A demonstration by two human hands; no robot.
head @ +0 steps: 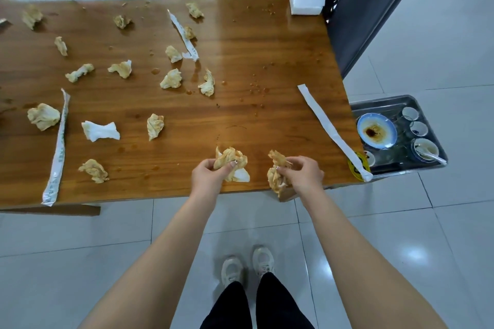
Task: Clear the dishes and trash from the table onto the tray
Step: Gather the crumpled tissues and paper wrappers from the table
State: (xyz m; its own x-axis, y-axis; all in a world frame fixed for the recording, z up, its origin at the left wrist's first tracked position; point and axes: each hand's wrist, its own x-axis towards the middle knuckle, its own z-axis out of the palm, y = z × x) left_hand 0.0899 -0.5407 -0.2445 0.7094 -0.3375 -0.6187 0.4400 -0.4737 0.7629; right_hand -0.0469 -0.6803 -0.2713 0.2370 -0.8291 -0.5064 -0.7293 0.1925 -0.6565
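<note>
Lower centre, at the table's (267, 35) near edge: left hand (207, 172) has its fingers curled round a stained napkin wad (232, 161), and right hand (303, 172) pinches a second wad (276, 181) just beside it. Both look light, soft, crushable, prob. greasy; no real long axis, so bunch anywhere. The paper sleeve (330, 125) at right looks flimsy, its long axis diag., lower end pointing twd the tray (379, 104).

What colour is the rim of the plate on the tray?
The plate has a blue rim, white inside, stained brown at the centre; head view.
</note>
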